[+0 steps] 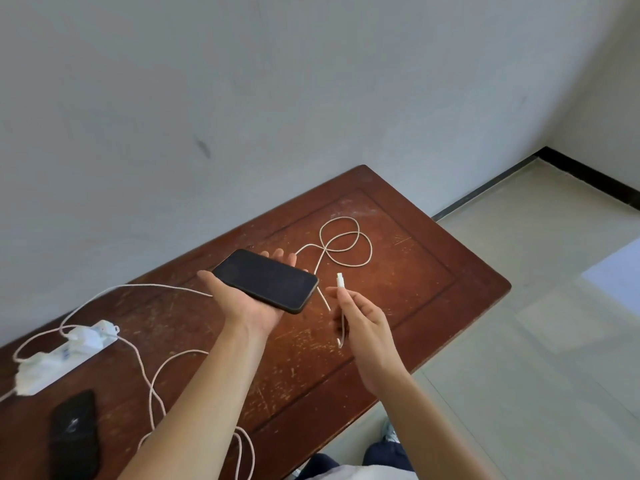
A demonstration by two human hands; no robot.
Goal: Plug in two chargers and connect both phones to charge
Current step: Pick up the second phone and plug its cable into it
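My left hand [242, 308] holds a black phone [265, 280] flat on its palm, screen up and dark, above the wooden table [433, 271]. My right hand [363, 323] pinches the white cable's plug [340, 280], tip pointing up, a short way right of the phone's end. That white cable [343, 242] loops on the table behind. A second black phone [74, 434] lies at the near left. Two white chargers [85, 336] [29, 372] sit in the white power strip [65, 358] at the left.
A second white cable [152, 379] winds from the strip across the table under my left forearm. A grey wall stands right behind the table. Pale tiled floor [536, 323] lies to the right, past the table's edge.
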